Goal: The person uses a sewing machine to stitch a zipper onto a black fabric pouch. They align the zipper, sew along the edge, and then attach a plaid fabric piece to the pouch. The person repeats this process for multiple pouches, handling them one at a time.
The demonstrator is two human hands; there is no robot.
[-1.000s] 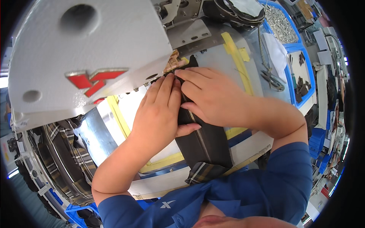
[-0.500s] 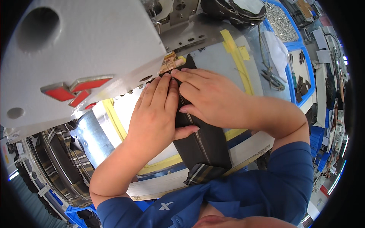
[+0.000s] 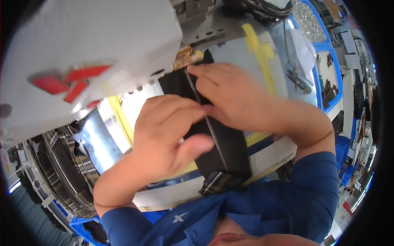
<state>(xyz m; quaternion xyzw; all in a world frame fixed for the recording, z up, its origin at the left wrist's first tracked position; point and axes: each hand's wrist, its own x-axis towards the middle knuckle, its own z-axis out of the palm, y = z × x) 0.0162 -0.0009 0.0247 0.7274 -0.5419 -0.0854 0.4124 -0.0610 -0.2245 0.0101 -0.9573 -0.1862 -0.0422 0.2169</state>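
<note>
A long black fabric piece (image 3: 232, 151) with a metal zipper (image 3: 217, 143) lies under my hands, with plaid cloth (image 3: 217, 182) at its near end. My left hand (image 3: 164, 127), blurred by motion, is over the left side of this piece, its fingers bent toward the zipper and its thumb spread apart. My right hand (image 3: 225, 94) rests higher on the piece, fingertips at the zipper's far end and thumb beside the middle. A small wooden block (image 3: 184, 57) sits at the far end, beside the white machine housing (image 3: 102, 41).
Yellow tape (image 3: 258, 49) runs along the work plate. At right are blue bins (image 3: 338, 78) of metal and dark pieces, white cloth (image 3: 299, 49) and clippers (image 3: 299, 82). A dark pouch (image 3: 262, 10) sits at the back; plaid bags (image 3: 61, 164) lie at left.
My left hand has pulled back toward me along the piece and its thumb has lifted, uncovering the upper zipper and fabric. My right hand's fingertips have shifted slightly away from me.
</note>
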